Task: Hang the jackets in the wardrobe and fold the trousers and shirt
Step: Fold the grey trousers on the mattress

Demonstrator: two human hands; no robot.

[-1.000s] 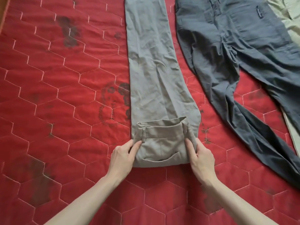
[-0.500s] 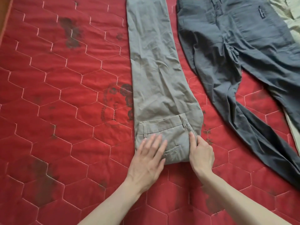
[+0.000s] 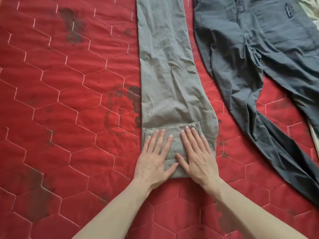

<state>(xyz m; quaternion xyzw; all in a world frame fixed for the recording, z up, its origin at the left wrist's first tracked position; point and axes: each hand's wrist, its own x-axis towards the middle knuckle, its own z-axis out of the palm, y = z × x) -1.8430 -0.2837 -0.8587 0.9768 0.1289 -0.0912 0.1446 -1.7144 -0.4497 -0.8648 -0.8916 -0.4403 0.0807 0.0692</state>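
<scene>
Khaki trousers [image 3: 165, 69]: laid lengthwise on quilt, legs together, running away from the person & out of the top of the view; near end (waistband w/ belt loops, pocket slit) folded over onto the rest, fold edge closest to the person.
L hand [image 3: 155, 159]: flat, palm down on folded waist part, fingers straight & slightly spread, thumb out toward the R hand; holds nothing, just presses cloth.
R hand [image 3: 198, 156]: same, flat on the fold just beside the L hand, fingers straight, tips near waistband edge; pressing, not gripping.
Thumbs: close, nearly touching at mid-fold.
Grey trousers [image 3: 259, 66]: spread out unfolded to the right of the khaki pair, legs apart, one leg angling to lower right; small logo tab near a pocket, text too small to read.
Pale garment [image 3: 309, 12]: top right corner, only a bit shows, partly under grey pair; type can't tell.
Red quilt [image 3: 60, 100]: hexagon stitching, dark stains/print patches; under everything.
</scene>
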